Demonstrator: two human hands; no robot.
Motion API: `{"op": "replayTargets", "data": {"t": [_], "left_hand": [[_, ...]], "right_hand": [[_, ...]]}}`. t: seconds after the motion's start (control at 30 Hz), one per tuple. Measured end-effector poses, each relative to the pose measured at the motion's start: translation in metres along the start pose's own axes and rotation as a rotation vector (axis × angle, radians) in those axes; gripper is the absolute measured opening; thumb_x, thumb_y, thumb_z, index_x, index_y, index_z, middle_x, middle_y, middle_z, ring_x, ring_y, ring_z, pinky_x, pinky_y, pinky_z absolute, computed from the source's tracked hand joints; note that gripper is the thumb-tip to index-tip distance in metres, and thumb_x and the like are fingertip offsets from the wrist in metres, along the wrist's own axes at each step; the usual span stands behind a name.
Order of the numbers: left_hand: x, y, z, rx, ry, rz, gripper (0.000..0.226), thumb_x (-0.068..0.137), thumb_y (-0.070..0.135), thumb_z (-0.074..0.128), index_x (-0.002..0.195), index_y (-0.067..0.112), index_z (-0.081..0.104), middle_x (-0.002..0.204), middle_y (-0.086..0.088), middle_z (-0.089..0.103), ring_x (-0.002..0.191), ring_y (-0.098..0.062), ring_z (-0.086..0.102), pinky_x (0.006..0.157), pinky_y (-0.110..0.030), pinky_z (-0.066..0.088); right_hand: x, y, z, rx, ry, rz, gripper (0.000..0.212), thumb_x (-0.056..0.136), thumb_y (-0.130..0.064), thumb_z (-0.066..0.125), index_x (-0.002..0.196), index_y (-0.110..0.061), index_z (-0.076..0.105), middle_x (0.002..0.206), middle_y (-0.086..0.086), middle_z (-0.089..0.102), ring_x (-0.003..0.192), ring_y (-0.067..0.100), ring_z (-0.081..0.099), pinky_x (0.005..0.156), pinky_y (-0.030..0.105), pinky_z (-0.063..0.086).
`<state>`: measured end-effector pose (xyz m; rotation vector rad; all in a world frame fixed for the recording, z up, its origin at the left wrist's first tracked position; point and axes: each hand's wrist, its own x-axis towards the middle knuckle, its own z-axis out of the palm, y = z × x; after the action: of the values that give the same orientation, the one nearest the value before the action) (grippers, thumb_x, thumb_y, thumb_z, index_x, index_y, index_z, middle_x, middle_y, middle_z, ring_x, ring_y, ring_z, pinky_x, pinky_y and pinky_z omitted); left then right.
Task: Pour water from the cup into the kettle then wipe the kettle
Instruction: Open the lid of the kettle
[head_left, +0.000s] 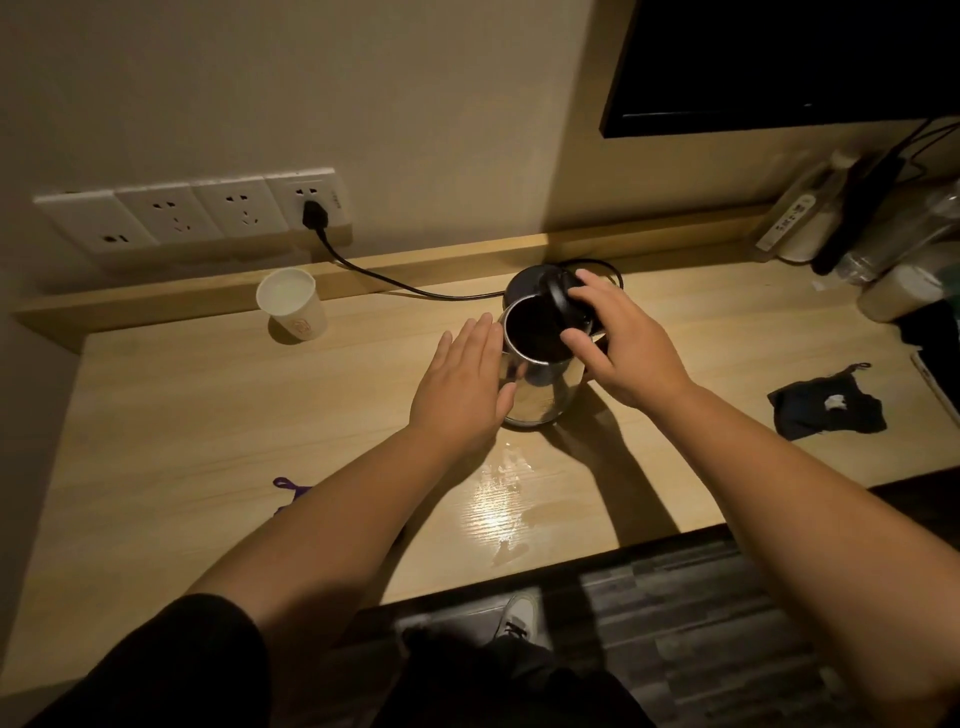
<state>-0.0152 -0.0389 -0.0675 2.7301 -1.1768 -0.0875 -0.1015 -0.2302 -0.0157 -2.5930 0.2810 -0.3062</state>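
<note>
A steel kettle (540, 387) stands in the middle of the wooden desk (208, 415), its black lid (563, 304) raised and the dark inside showing. My right hand (623, 343) grips the lid from the right, fingers over its top and thumb at the kettle's rim. My left hand (462, 384) lies flat against the kettle's left side, fingers stretched out. A white paper cup (292, 305) with water in it stands upright at the back left, apart from both hands. A dark cloth (826, 402) lies crumpled on the desk at the right.
The kettle's black base (524, 283) sits behind it, its cord (395, 283) running to a wall socket (311, 205). A wet patch (501, 493) shines on the desk in front. Bottles and jars (883, 244) crowd the back right. A purple item (291, 488) peeks beside my left forearm.
</note>
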Motion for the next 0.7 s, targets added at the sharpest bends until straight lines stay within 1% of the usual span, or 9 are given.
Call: {"op": "replayTargets", "data": {"t": [0.1, 0.13, 0.2, 0.27, 0.3, 0.4, 0.53, 0.6, 0.7], "left_hand": [[0.001, 0.0, -0.001, 0.007, -0.002, 0.006, 0.07, 0.099, 0.048, 0.038, 0.153, 0.016, 0.006, 0.162, -0.006, 0.01, 0.149, -0.022, 0.003, 0.12, -0.043, 0.007], [0.001, 0.0, 0.0, 0.012, 0.001, 0.011, 0.07, 0.099, 0.048, 0.037, 0.153, 0.016, 0.007, 0.162, -0.006, 0.01, 0.149, -0.022, 0.004, 0.12, -0.042, 0.006], [0.001, -0.001, 0.001, 0.026, 0.013, 0.019, 0.07, 0.099, 0.048, 0.037, 0.153, 0.015, 0.008, 0.162, -0.007, 0.011, 0.148, -0.022, 0.005, 0.119, -0.039, 0.002], [0.001, -0.001, 0.003, 0.034, 0.021, 0.016, 0.07, 0.098, 0.049, 0.038, 0.153, 0.015, 0.01, 0.161, -0.007, 0.012, 0.148, -0.022, 0.006, 0.117, -0.037, -0.001], [0.001, 0.0, 0.003, 0.031, 0.022, 0.014, 0.07, 0.098, 0.048, 0.038, 0.153, 0.015, 0.01, 0.161, -0.007, 0.012, 0.148, -0.021, 0.006, 0.117, -0.036, -0.001], [0.001, 0.002, 0.003, 0.016, 0.022, 0.004, 0.071, 0.098, 0.048, 0.04, 0.153, 0.015, 0.009, 0.162, -0.007, 0.011, 0.148, -0.021, 0.006, 0.118, -0.036, -0.001], [0.0, 0.002, 0.0, 0.016, 0.021, 0.004, 0.071, 0.098, 0.048, 0.039, 0.153, 0.015, 0.009, 0.161, -0.007, 0.012, 0.148, -0.021, 0.006, 0.118, -0.036, 0.0], [0.0, 0.002, -0.001, 0.025, 0.019, 0.002, 0.071, 0.098, 0.049, 0.038, 0.153, 0.016, 0.008, 0.162, -0.006, 0.011, 0.148, -0.021, 0.005, 0.118, -0.037, 0.0], [-0.001, 0.001, -0.004, 0.053, 0.008, -0.006, 0.071, 0.098, 0.051, 0.036, 0.154, 0.017, 0.007, 0.162, -0.005, 0.009, 0.149, -0.021, 0.002, 0.118, -0.037, -0.002]], "right_hand": [[-0.007, 0.003, 0.003, 0.148, 0.079, 0.096, 0.049, 0.098, -0.042, 0.04, 0.142, -0.02, 0.045, 0.148, 0.002, 0.048, 0.135, 0.021, 0.044, 0.106, 0.04, 0.042], [-0.01, 0.003, 0.004, 0.201, 0.108, 0.131, 0.047, 0.099, -0.041, 0.038, 0.14, -0.02, 0.046, 0.14, 0.0, 0.053, 0.129, 0.02, 0.049, 0.102, 0.04, 0.045], [-0.015, 0.006, 0.004, 0.29, 0.157, 0.231, 0.043, 0.098, -0.04, 0.035, 0.132, -0.018, 0.049, 0.12, -0.001, 0.058, 0.111, 0.019, 0.056, 0.087, 0.033, 0.048], [-0.02, 0.011, 0.005, 0.332, 0.173, 0.315, 0.041, 0.098, -0.043, 0.034, 0.126, -0.016, 0.049, 0.112, 0.003, 0.059, 0.101, 0.018, 0.057, 0.075, 0.025, 0.045], [-0.022, 0.014, 0.006, 0.342, 0.171, 0.336, 0.039, 0.098, -0.043, 0.035, 0.124, -0.017, 0.049, 0.111, 0.004, 0.059, 0.1, 0.019, 0.057, 0.072, 0.023, 0.043], [-0.024, 0.018, 0.009, 0.389, 0.16, 0.352, 0.028, 0.101, -0.04, 0.036, 0.118, -0.022, 0.047, 0.11, 0.004, 0.058, 0.101, 0.02, 0.056, 0.075, 0.026, 0.042], [-0.024, 0.017, 0.007, 0.407, 0.164, 0.329, 0.024, 0.102, -0.038, 0.038, 0.118, -0.024, 0.048, 0.111, 0.003, 0.058, 0.102, 0.017, 0.056, 0.075, 0.024, 0.042], [-0.025, 0.019, 0.006, 0.385, 0.152, 0.321, 0.025, 0.102, -0.037, 0.039, 0.12, -0.023, 0.05, 0.114, 0.002, 0.058, 0.106, 0.018, 0.055, 0.077, 0.022, 0.041], [-0.026, 0.024, 0.0, 0.27, 0.123, 0.29, 0.036, 0.101, -0.041, 0.039, 0.128, -0.02, 0.05, 0.121, 0.0, 0.055, 0.116, 0.021, 0.052, 0.087, 0.031, 0.042]]}}
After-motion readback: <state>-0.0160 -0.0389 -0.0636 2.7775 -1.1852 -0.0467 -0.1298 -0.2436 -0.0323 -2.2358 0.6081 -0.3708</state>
